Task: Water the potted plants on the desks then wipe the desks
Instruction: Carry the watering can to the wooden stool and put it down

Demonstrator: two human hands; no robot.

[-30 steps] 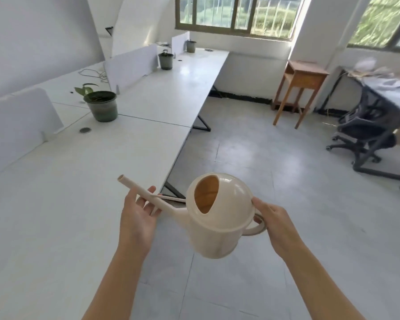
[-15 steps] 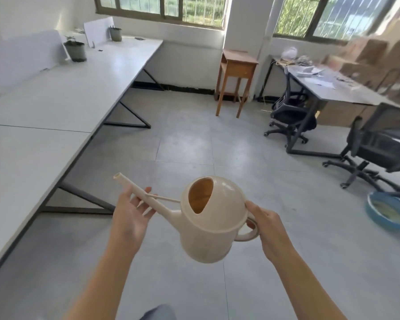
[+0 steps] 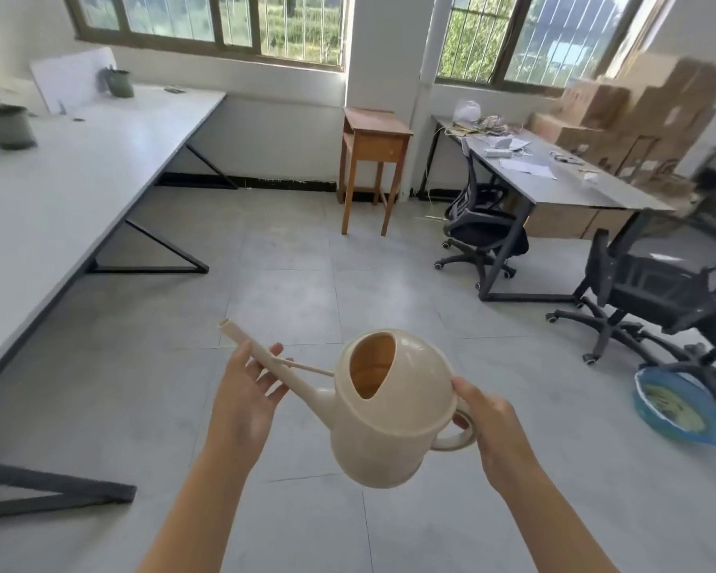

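The can is held in the air above the floor, to the right of the bench. Its handle is gripped by the right hand. Its spout is cradled on the straight fingers of the left hand. A near pot and a far pot are set on the bench, well apart from the can.

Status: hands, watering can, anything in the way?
Right hand grips watering can handle; left hand under spout. Can over floor; nearest pot left on desk. Nothing between.

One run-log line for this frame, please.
right hand: grips watering can handle | left hand: open under spout | nearer pot: on white desk
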